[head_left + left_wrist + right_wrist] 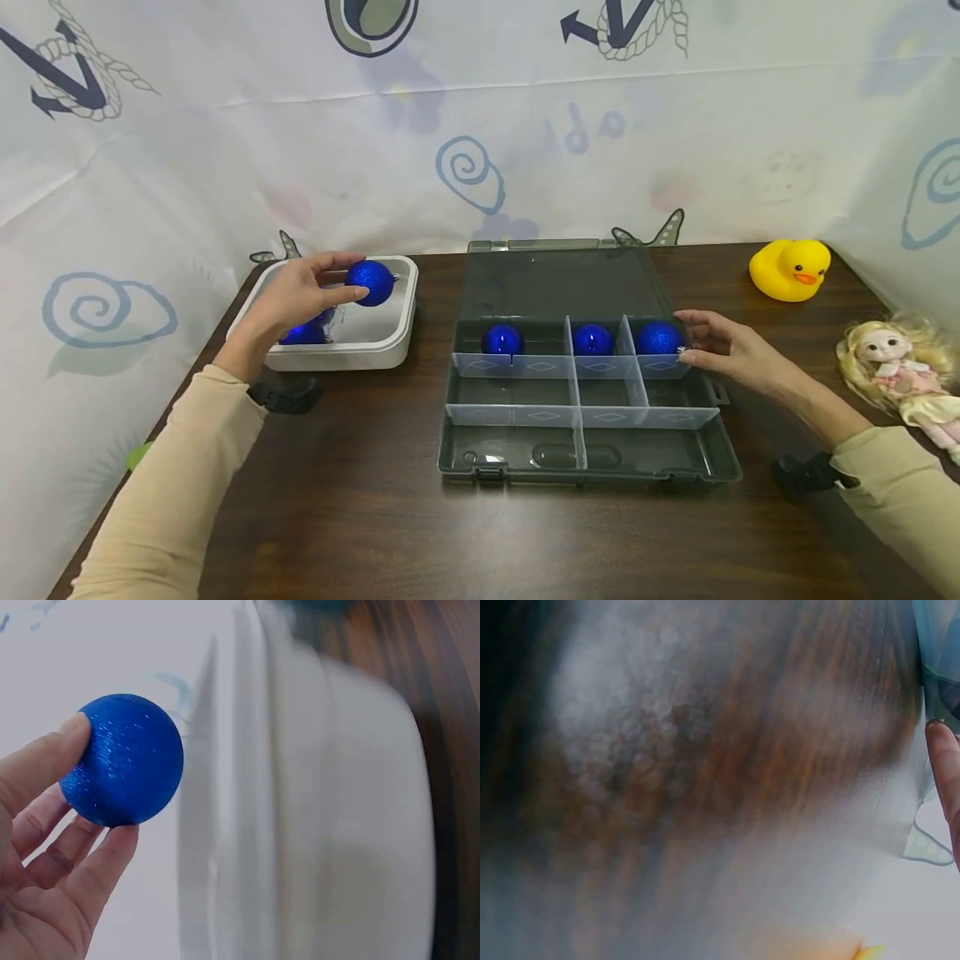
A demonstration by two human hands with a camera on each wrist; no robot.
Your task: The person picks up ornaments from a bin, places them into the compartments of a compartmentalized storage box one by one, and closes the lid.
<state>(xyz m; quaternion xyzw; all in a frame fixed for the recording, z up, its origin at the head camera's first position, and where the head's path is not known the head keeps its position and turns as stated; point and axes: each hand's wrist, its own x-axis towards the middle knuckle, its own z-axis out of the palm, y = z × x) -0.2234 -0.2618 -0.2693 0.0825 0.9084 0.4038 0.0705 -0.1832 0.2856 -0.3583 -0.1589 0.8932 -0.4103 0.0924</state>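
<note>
My left hand [296,292] pinches a glittery blue bauble [371,282] between thumb and fingers, held up over a white plastic bin [367,357]. The left wrist view shows that bauble [124,761] with fingertips on its side and underside. More blue baubles [303,333] lie in the bin, partly hidden by my wrist. At right, my right hand [731,350] reaches to the side wall of a grey divided case [506,450], holding nothing visible. Its thumb tip is right at the silver cap of a glittery bauble [658,339] in the back right compartment.
Two shiny blue baubles, one on the left [502,340] and another [592,339] in the middle, sit in the case's back row. Its lid [562,279] lies folded back. A yellow rubber duck [787,271] and a doll [900,375] are at the right. Behind hangs a patterned curtain [337,167].
</note>
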